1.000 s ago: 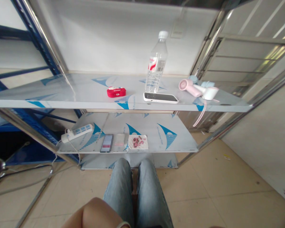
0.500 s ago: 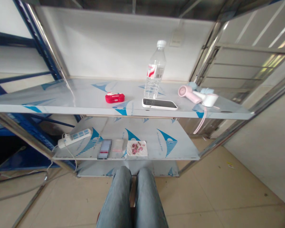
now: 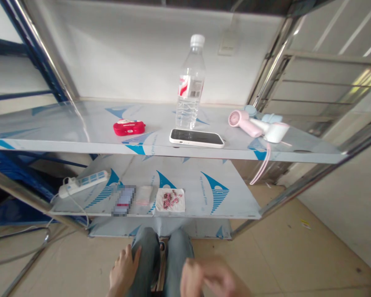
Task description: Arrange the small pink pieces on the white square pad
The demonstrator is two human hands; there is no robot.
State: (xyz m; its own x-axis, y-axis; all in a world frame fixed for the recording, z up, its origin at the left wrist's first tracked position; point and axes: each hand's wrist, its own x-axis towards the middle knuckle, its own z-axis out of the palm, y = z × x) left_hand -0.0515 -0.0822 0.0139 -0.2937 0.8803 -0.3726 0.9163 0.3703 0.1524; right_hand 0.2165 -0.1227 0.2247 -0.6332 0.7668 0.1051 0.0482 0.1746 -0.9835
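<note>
My left hand (image 3: 124,267) lies at the side of my left knee, thumb apart from the fingers, with nothing seen in it. Over my right thigh is my right hand (image 3: 205,275); its fingers look bent but are smeared by motion. Nearest the hands, on the lower shelf, a white tissue (image 3: 179,205) carries small pink and dark red bead-like pieces. Beside it lie a small clear plastic bag (image 3: 144,194) and a flat, pixelated phone-like thing (image 3: 124,201). Neither hand touches these.
The upper shelf (image 3: 89,123) bears a red case (image 3: 129,128), a clear bottle (image 3: 190,82), a white-cased phone (image 3: 197,137) and pink and white handheld fans (image 3: 250,123) with a hanging strap. A white power strip (image 3: 84,184) lies on the lower shelf (image 3: 191,177). Metal posts stand at both sides.
Both my hands have come into view at the bottom, by my legs. The view has shifted slightly and come nearer to the shelves. The things on the shelves stay in place.
</note>
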